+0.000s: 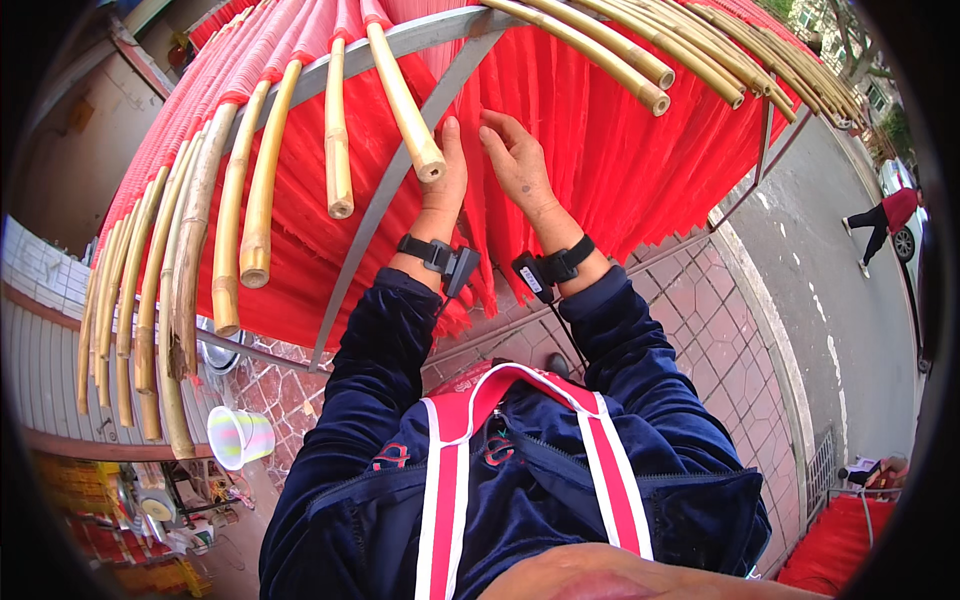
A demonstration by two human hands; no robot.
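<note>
Red sheets that look like thin cloth or paper hang in dense folds from bamboo poles on a grey metal frame. My left hand reaches up among the folds, just below and behind the cut end of one pole. A finger of it is stretched upward, while the pole hides part of the hand. To its right, my right hand touches a red fold, its thumb and forefinger apart. A narrow strip of red hangs between both hands. Black straps with small devices circle both wrists.
Several more bamboo poles jut toward me at upper right. A pale plastic bucket stands on the paving at left. Beyond the kerb runs a road, where a person in red walks near a parked car.
</note>
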